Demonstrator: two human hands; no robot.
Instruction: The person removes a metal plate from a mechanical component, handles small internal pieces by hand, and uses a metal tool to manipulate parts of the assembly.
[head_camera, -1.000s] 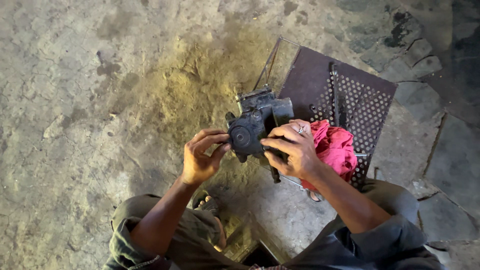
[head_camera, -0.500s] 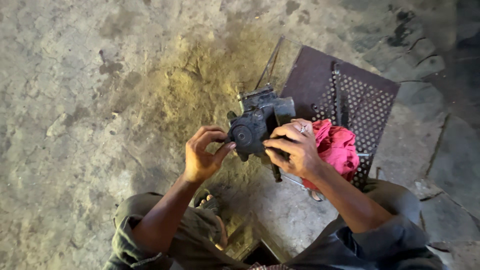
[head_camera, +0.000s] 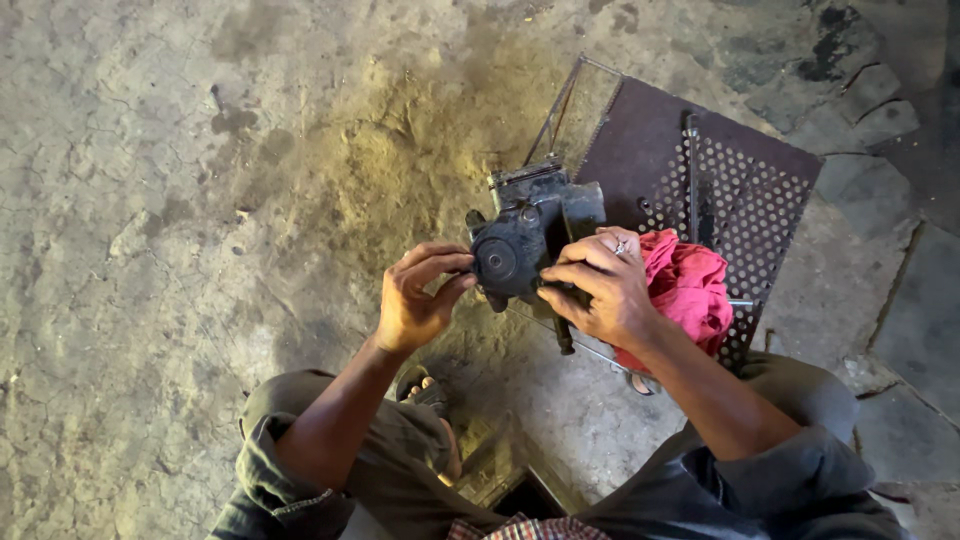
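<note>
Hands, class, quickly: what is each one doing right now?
Left hand: fingers pinched at the round face of the black metal part.
Right hand: closed on the black metal part, holding it.

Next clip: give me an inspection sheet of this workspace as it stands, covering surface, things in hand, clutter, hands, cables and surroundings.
Surface: cracked concrete floor, stained, with a yellowish dusty patch near the middle.
Things in hand: dark, greasy metal part with a round face, held above the floor.
Clutter: red cloth lying on a perforated metal sheet; thin metal rods at the sheet's edge.
Hands: left hand touches the part's round face with its fingertips; right hand, wearing a ring, grips the part's side.
Cables: nothing seen.
Surroundings: the person's knees and a sandalled foot below; broken floor slabs to the right.
</note>
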